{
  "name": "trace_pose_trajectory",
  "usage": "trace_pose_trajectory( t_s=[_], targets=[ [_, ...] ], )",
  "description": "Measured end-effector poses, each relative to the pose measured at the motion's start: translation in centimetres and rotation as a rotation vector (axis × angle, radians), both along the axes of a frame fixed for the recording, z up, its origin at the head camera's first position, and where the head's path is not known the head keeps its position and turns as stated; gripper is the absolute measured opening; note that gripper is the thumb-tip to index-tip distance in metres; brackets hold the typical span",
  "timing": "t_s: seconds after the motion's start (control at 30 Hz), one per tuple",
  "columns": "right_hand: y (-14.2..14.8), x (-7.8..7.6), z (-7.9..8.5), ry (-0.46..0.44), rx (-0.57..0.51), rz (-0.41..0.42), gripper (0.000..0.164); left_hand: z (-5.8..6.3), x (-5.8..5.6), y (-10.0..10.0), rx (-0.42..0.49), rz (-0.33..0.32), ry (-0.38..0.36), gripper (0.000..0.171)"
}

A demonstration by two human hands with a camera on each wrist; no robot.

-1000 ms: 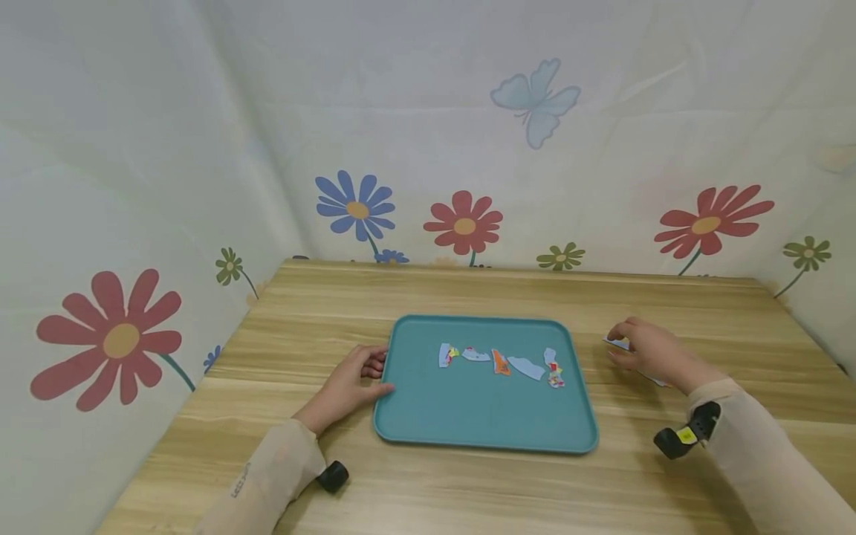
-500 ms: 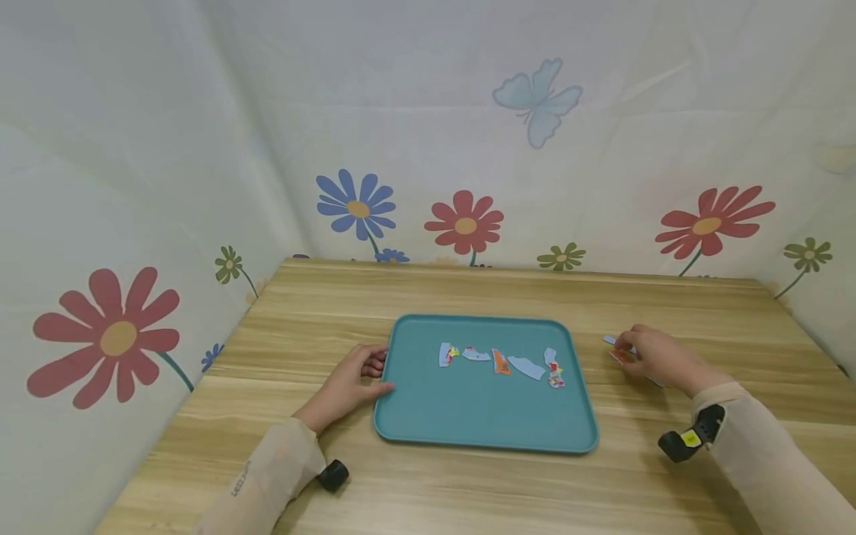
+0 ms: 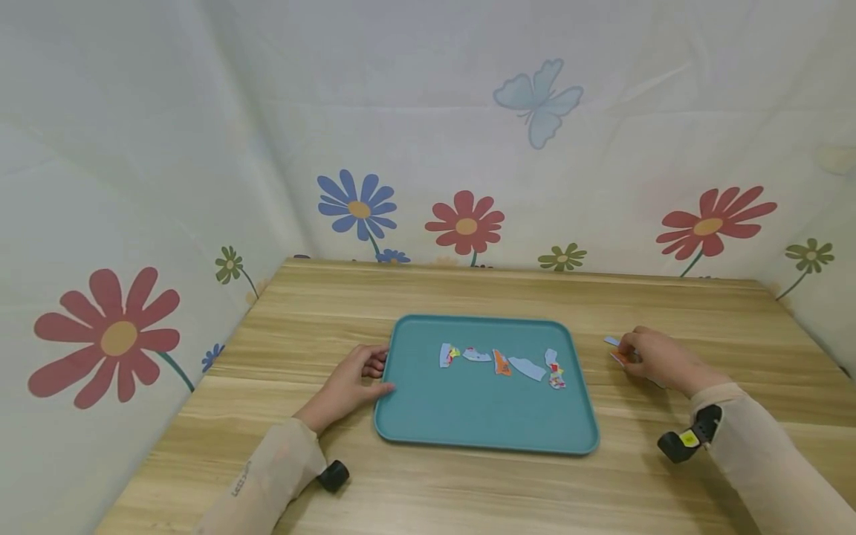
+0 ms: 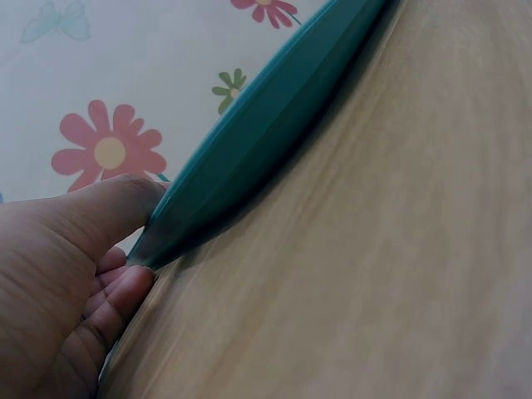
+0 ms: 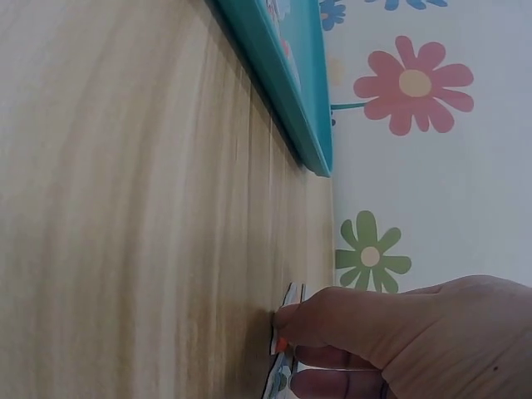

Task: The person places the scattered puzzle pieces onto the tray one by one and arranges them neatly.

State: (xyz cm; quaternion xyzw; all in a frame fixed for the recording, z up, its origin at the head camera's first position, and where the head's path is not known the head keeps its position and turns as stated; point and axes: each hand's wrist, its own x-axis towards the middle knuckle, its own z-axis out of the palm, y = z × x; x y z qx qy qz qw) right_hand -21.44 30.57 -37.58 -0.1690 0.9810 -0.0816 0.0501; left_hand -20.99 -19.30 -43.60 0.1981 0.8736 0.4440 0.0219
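The teal tray [image 3: 487, 416] lies on the table with several irregular printed cardboard pieces in a row: light blue ones such as the long piece [image 3: 527, 368], and an orange one [image 3: 501, 362]. At its left edge my left hand [image 3: 349, 383] grips the rim, thumb [image 4: 125, 204] over the top and the other fingers curled against the outer side. To the right of the tray, my right hand [image 3: 662, 360] pinches an orange printed piece [image 3: 619, 358] low over the table. A light blue piece [image 3: 611, 341] shows beyond the fingertips; the hand partly hides the pieces beneath it.
The wood-grain table [image 3: 455, 490] extends around the tray on all sides. A white curtain [image 3: 428, 111] with printed flowers and a butterfly hangs behind and at the sides. Black wrist cameras [image 3: 333, 476] are strapped at both sleeves.
My right hand has shifted slightly right and toward me, and an orange piece now shows at its thumb. The left hand, the tray and the pieces in it stay put.
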Motion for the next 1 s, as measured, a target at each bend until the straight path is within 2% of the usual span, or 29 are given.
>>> trace_pose_trajectory(
  t_s=[0.53,0.77,1.0],
  targets=[
    [0.0,-0.2,0.1,0.0,0.011,-0.034,0.016,0.0,0.2,0.0,0.005,0.008,0.002,0.067],
    [-0.5,0.2,0.7,0.076,-0.002,-0.031,0.018,0.0,0.2,0.0,-0.01,-0.001,0.018,0.064],
    [-1.1,0.3,1.6,0.089,-0.01,-0.036,0.018,0.0,0.2,0.0,-0.009,0.006,0.007,0.064]
  ],
)
